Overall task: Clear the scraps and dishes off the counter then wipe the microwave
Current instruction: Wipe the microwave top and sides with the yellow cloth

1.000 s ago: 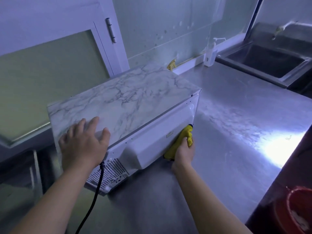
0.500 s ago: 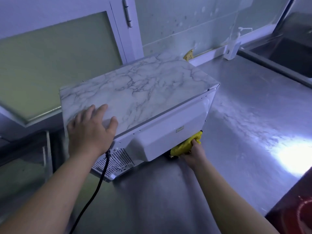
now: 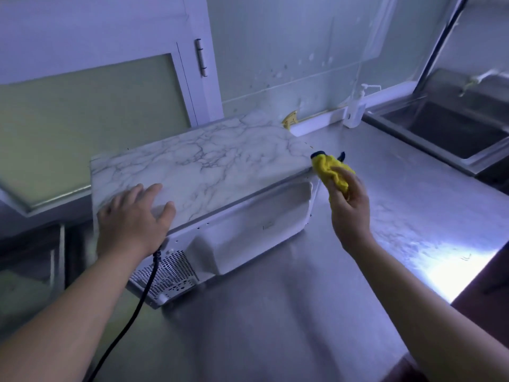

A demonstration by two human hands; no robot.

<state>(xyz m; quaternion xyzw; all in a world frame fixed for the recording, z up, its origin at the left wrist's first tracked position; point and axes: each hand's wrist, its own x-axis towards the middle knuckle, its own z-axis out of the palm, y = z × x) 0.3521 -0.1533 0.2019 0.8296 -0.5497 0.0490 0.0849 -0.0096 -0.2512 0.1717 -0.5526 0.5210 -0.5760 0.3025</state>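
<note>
1. Head view, the one camera here: the microwave sits on the steel counter with its white back panel turned toward the person and its marble-patterned top facing up. It stands at an angle to the wall, probably to expose the rear and the sides for wiping.
2. The left hand lies flat on the near left corner of the top. Its fingers are straight and spread, gripping nothing. This looks like a bracing hand, pressing down so the light box does not slide while the other hand rubs.
3. The right hand is raised in the air just beside the microwave's right rear corner. Its fingers are curled and clamped on a bunched yellow cloth, which touches or nearly touches the top edge; I cannot tell which.
4. Holding the cloth in a wad gives a firm pad. At this height the top surface or the right side seems the next patch to wipe.
5. The black cord leaves the back beside the vent grille and trails toward the person, under the left wrist. It could snag if the microwave is turned further.
6. No scraps or dishes show on the visible counter, so the clearing part appears done. A pump bottle stands by the wall, near the sink.
</note>
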